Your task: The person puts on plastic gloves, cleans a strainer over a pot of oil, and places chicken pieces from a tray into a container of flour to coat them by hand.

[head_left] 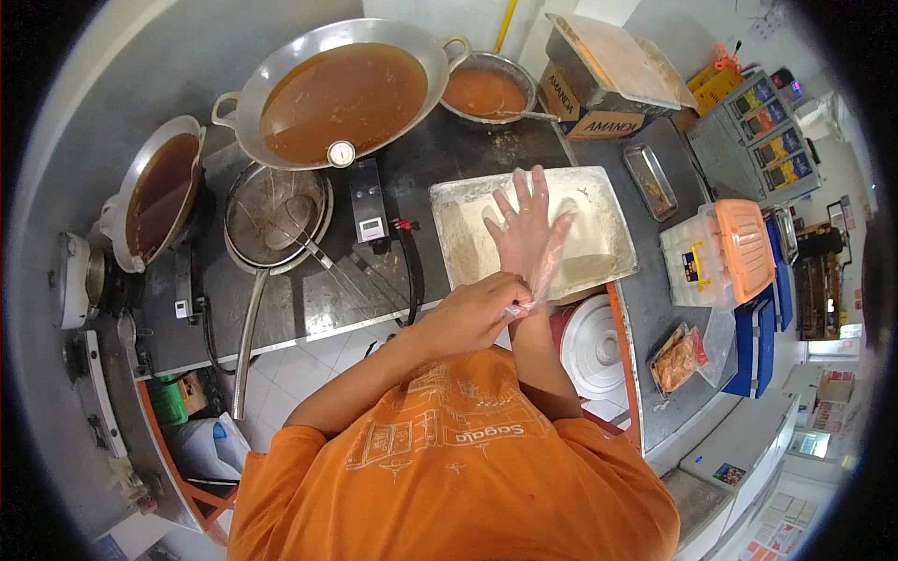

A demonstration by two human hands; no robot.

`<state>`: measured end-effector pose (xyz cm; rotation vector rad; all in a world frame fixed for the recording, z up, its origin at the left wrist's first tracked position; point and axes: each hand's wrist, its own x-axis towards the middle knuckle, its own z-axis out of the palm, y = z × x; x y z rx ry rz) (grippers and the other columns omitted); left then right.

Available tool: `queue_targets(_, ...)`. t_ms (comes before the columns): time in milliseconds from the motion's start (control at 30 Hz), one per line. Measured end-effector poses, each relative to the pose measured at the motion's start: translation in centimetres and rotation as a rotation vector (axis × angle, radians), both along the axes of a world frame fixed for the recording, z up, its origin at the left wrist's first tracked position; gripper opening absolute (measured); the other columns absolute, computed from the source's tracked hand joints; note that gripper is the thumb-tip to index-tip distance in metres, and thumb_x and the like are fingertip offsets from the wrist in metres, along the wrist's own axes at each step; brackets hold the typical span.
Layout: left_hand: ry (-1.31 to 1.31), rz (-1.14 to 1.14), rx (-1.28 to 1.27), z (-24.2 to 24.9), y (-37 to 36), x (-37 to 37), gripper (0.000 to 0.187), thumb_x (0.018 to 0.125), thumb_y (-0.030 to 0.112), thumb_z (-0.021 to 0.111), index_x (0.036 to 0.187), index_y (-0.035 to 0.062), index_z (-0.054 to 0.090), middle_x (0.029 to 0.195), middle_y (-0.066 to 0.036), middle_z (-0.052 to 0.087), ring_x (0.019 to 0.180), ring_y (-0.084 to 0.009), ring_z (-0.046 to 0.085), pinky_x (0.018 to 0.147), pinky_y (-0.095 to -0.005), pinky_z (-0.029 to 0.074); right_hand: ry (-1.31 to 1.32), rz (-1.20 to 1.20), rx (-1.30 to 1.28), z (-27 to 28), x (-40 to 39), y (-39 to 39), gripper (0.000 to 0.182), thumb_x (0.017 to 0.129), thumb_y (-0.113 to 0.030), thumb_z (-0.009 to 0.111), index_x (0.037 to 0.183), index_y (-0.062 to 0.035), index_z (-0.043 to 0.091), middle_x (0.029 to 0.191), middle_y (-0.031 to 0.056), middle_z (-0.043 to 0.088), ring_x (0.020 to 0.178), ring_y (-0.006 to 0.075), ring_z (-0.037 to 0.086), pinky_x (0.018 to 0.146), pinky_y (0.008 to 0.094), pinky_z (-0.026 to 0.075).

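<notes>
My right hand (524, 229), in a clear, loose plastic glove (545, 271), is held over a shallow rectangular tray (456, 271) with its fingers spread. Pale flour-like powder (589, 220) covers the inside of the tray. My left hand (494, 304) crosses over to the right wrist, its fingers pinched on the cuff of that glove. The left hand looks bare.
Two wide pans of brown liquid (346, 98) (164, 192) stand at the back and left, with a bowl of orange liquid (482, 93) alongside. Strainers (271, 220) rest at left, one handle jutting past the counter edge. A lidded plastic box (692, 257) and bagged food (678, 360) sit at right.
</notes>
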<state>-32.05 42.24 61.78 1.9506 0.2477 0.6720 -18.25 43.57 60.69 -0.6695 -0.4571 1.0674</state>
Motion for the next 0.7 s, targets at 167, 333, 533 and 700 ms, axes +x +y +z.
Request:
queue_targets(167,0.118,-0.029,0.181,1.1,0.4,-0.6,0.013,0.093,0.007,0.058,0.104,0.0059,0.05,0.104,-0.012,0.057,0.096,-0.0306,0.06,0.074,-0.0392,0.05,-0.221,-0.13,-0.052,-2.4,1.2,0.0,0.074,0.094,-0.057,0.044,0.151,-0.0104,0.031,0.156,0.0177,0.025,0.144,0.0331,0.022,0.114,0.0542,0.018)
queue_targets(333,-0.031,0.167,0.01,-0.6,-0.1,-0.4,0.014,0.094,0.011,0.058,0.105,0.0052,0.051,0.1,-0.012,0.061,0.091,-0.0335,0.063,0.074,-0.0391,0.051,-0.009,-0.308,0.147,-0.5,0.6,-0.3,0.089,0.091,-0.07,0.04,0.156,-0.0147,0.016,0.163,0.0119,0.006,0.149,0.0368,-0.003,0.119,0.0517,-0.003)
queue_targets(533,0.038,0.246,0.053,-0.7,0.7,-4.3,0.013,0.092,0.015,0.06,0.103,0.0088,0.06,0.102,-0.011,0.067,0.09,-0.0317,0.066,0.075,-0.0391,0.053,-0.083,-0.105,0.15,0.4,-0.8,-0.3,0.088,0.093,-0.07,0.035,0.151,-0.0037,0.029,0.149,0.0271,0.034,0.135,0.0445,0.038,0.117,0.0539,0.013)
queue_targets(700,0.651,1.155,0.123,-6.8,5.1,-23.0,0.042,0.082,0.041,0.073,0.103,0.0048,0.068,0.108,-0.017,0.067,0.097,-0.0337,0.065,0.081,-0.0418,0.053,-0.641,0.067,-0.23,-1.8,0.3,-1.2,0.059,0.099,-0.046,0.047,0.13,0.0047,0.052,0.125,0.0206,0.06,0.118,0.0313,0.058,0.107,0.0394,0.04)
